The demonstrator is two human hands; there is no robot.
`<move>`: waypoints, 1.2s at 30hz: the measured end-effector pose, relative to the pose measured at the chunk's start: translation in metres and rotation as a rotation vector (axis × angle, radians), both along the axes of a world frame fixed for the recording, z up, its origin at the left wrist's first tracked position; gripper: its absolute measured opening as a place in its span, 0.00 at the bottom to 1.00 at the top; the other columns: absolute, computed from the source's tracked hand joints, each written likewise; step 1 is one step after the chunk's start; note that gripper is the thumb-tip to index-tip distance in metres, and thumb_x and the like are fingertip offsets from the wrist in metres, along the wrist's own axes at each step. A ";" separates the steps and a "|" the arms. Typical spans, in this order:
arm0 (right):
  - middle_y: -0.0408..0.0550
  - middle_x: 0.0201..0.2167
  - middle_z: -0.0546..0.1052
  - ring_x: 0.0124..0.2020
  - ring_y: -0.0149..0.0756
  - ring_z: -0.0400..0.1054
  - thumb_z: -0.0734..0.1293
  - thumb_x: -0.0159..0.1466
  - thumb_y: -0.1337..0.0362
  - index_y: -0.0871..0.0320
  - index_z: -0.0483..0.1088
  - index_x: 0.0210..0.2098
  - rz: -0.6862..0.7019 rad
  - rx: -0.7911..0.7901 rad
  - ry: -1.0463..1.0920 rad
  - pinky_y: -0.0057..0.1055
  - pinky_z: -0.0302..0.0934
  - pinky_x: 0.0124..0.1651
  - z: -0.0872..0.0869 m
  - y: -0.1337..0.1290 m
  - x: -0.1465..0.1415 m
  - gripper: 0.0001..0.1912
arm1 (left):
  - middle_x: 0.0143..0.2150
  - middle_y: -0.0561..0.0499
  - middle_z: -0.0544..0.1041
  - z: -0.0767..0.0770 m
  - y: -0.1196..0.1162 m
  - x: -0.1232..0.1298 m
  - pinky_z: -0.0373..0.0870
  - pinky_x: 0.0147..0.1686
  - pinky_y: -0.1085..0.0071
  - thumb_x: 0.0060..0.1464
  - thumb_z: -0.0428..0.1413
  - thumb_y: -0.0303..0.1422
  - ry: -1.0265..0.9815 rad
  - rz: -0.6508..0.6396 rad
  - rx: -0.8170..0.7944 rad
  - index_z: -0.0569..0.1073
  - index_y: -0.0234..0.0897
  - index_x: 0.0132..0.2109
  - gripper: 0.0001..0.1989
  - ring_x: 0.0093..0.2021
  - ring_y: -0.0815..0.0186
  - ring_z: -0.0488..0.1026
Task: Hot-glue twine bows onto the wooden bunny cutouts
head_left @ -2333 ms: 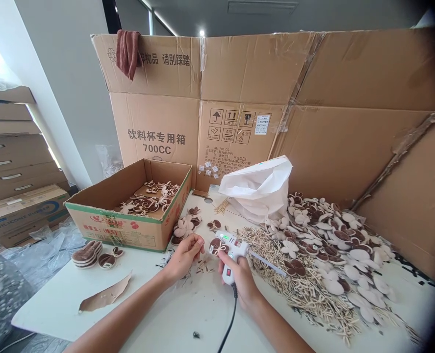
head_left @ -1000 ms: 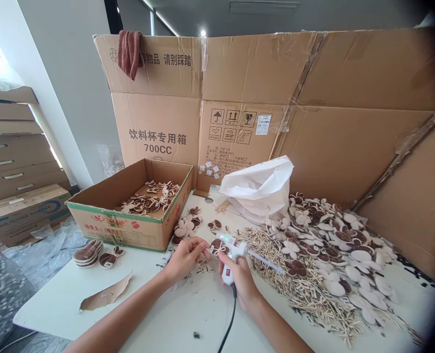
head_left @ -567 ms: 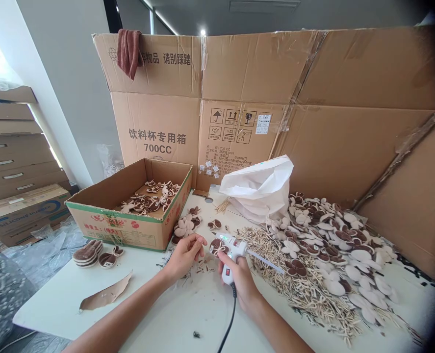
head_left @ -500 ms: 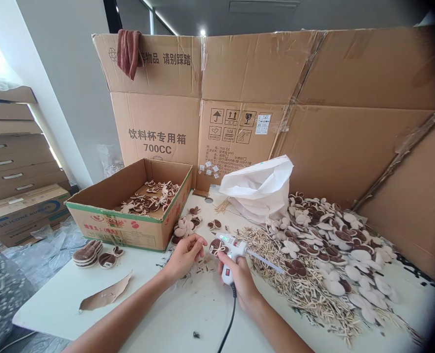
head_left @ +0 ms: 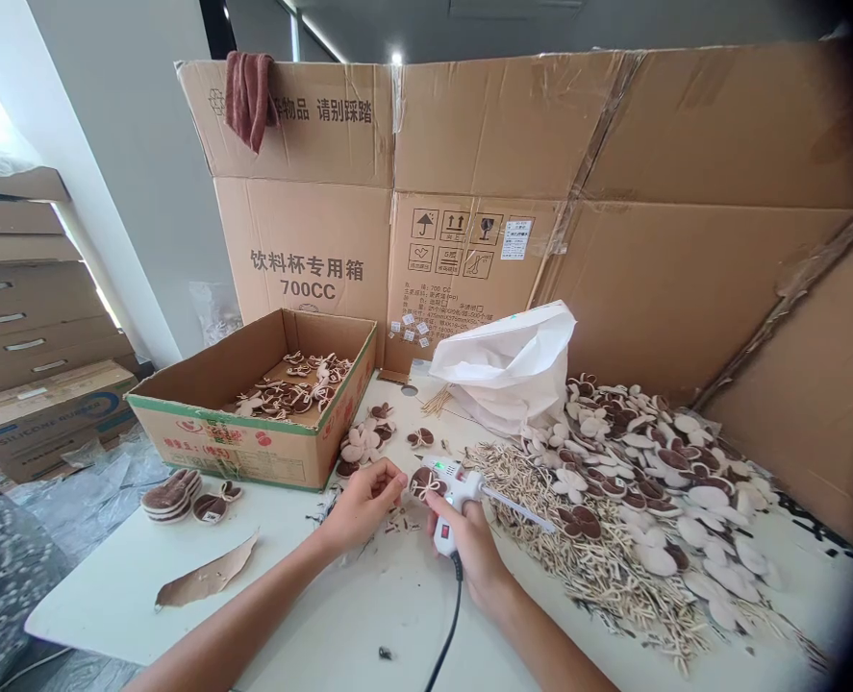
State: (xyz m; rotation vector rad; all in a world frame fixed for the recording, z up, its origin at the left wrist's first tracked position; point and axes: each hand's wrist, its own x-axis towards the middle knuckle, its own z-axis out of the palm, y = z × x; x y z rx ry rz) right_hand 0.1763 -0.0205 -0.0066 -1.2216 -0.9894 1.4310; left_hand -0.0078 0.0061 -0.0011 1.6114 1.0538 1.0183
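My right hand [head_left: 473, 543] is wrapped round a white hot glue gun [head_left: 462, 492], with a clear glue stick [head_left: 518, 507] out of its back and a green light on its body. Against the gun, at my right thumb, is a brown fabric piece [head_left: 421, 481] with a cream cord bow. Just left of that piece, my left hand [head_left: 368, 500] has its thumb and fingertips pinched together. Whatever lies in that pinch is too small to make out. A similar brown piece [head_left: 419, 438] lies on the table beyond the gun.
A green-edged carton [head_left: 231, 447] at left holds several finished pieces. Cream cord bits [head_left: 599, 567] and brown-and-cream fabric pieces [head_left: 657, 471] are heaped at right. Behind stand a white bag [head_left: 505, 370] and a cardboard wall [head_left: 476, 135]. The gun's black cable [head_left: 447, 634] runs toward me.
My left fingertips have shifted slightly right, closer to the brown piece. The right hand and glue gun stay nearly in place. The view has tilted very slightly.
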 end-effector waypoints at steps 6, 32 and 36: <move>0.43 0.18 0.70 0.20 0.34 0.61 0.75 0.56 0.47 0.58 0.74 0.32 0.005 0.001 -0.001 0.29 0.59 0.19 0.001 -0.002 -0.001 0.20 | 0.26 0.56 0.68 0.000 -0.004 0.000 0.56 0.26 0.73 0.68 0.49 0.47 0.086 -0.119 0.054 0.69 0.37 0.37 0.18 0.25 0.70 0.60; 0.43 0.19 0.71 0.20 0.34 0.62 0.75 0.56 0.48 0.57 0.75 0.31 0.003 -0.011 0.002 0.29 0.59 0.19 0.003 -0.003 -0.001 0.18 | 0.25 0.55 0.71 0.002 -0.004 0.001 0.59 0.25 0.74 0.67 0.50 0.48 0.056 -0.064 0.050 0.70 0.38 0.37 0.19 0.24 0.69 0.63; 0.42 0.19 0.71 0.21 0.34 0.62 0.75 0.57 0.49 0.57 0.75 0.33 0.003 -0.009 -0.004 0.29 0.59 0.19 -0.001 -0.001 0.000 0.18 | 0.26 0.54 0.72 0.002 -0.004 0.002 0.61 0.25 0.74 0.66 0.51 0.47 0.052 -0.020 0.076 0.71 0.37 0.39 0.17 0.24 0.69 0.65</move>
